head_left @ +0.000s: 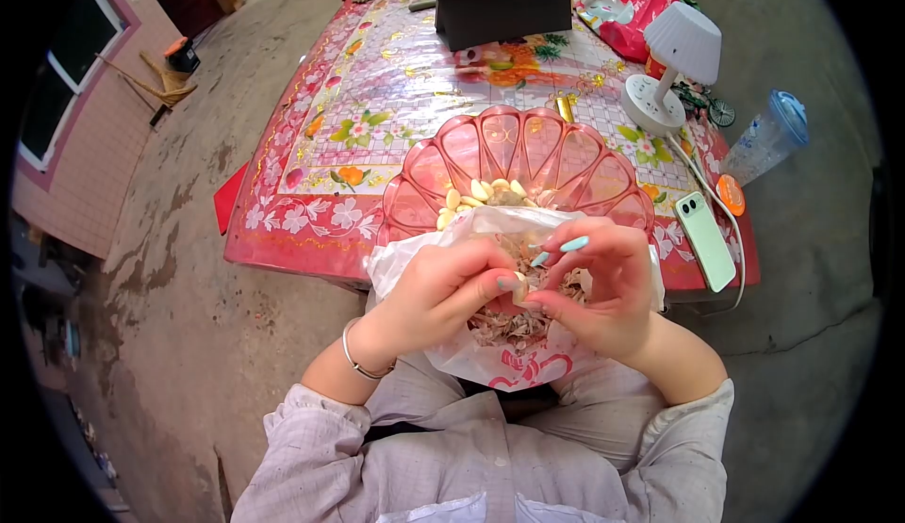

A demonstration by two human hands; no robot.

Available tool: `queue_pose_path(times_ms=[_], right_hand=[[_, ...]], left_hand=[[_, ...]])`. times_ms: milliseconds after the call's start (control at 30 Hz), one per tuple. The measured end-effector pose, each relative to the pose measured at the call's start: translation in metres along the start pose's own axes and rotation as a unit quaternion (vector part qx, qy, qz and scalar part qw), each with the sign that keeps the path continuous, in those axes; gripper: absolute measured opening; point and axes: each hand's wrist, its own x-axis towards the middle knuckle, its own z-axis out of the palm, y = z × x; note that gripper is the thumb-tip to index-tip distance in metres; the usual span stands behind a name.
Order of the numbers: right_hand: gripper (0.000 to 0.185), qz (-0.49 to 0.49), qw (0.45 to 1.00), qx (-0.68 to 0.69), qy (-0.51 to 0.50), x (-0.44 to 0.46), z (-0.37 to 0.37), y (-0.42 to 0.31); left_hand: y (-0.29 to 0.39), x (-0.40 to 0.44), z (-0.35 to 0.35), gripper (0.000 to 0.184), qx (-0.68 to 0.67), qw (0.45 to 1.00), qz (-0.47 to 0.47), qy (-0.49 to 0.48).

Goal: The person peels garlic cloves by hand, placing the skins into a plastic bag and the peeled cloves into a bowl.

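Observation:
My left hand (457, 283) pinches a pale garlic clove (521, 287) between thumb and fingers. From the other side, the thumb of my right hand (603, 283) meets the clove, and its fingers with light blue nails curl above. Below both hands, a white plastic bag (452, 358) with pink print gapes over my lap, holding dry garlic skins (514, 332). Just beyond the bag, a pink see-through scalloped dish (514, 132) stands on the table. Several peeled garlic cloves (481, 190) lie in it, beside a brownish piece (507, 199) that the bag partly hides.
The table (311, 226) has a flowered cover. At its far side stand a black tablet case (504, 5) and a red bag (636, 9). Along the right are a white lamp (683, 42), a clear tumbler (765, 137), a light green phone (705, 240) and a white cable (742, 269).

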Motion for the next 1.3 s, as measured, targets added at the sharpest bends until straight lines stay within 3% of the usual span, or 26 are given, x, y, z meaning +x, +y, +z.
queue_pose_path(times_ms=[100, 167, 467, 567, 633, 667, 733, 967, 1033, 1300], right_hand=[[0.055, -0.011, 0.999, -0.011, -0.031, 0.0, -0.002, 0.0], [0.055, -0.011, 0.999, -0.015, -0.037, 0.0, -0.002, -0.001], [0.053, 0.003, 0.999, -0.02, -0.045, -0.001, -0.002, -0.001], [0.044, 0.021, 1.0, 0.009, 0.0, -0.001, -0.001, -0.003], [0.031, 0.059, 0.988, -0.138, -0.035, 0.004, -0.006, -0.009], [0.031, 0.058, 0.988, -0.138, -0.035, 0.007, -0.007, -0.009], [0.022, -0.016, 0.976, -0.204, -0.076, 0.01, -0.01, -0.009], [0.021, 0.014, 0.98, -0.19, -0.053, 0.011, -0.002, -0.016], [0.021, -0.03, 0.976, -0.207, -0.055, 0.011, -0.004, -0.011], [0.016, -0.041, 0.97, -0.236, -0.038, 0.009, -0.004, -0.011]], left_hand=[[0.0, 0.0, 0.001, 0.013, -0.05, 0.998, -0.025, -0.008], [0.0, 0.0, 0.001, 0.013, -0.136, 0.985, -0.104, -0.008], [-0.002, -0.001, 0.002, 0.013, -0.138, 0.986, -0.097, -0.005], [-0.004, -0.001, 0.003, 0.014, -0.118, 0.99, -0.08, 0.013], [-0.003, -0.001, 0.004, 0.015, -0.137, 0.987, -0.079, 0.02], [-0.003, -0.001, 0.005, 0.015, -0.156, 0.984, -0.078, 0.028], [-0.004, -0.002, 0.004, 0.016, -0.156, 0.984, -0.084, 0.028], [-0.006, 0.0, 0.004, 0.019, -0.188, 0.978, -0.085, 0.042], [-0.004, 0.0, 0.004, 0.019, -0.193, 0.976, -0.093, 0.041], [-0.004, 0.0, 0.004, 0.018, -0.188, 0.976, -0.107, 0.03]])
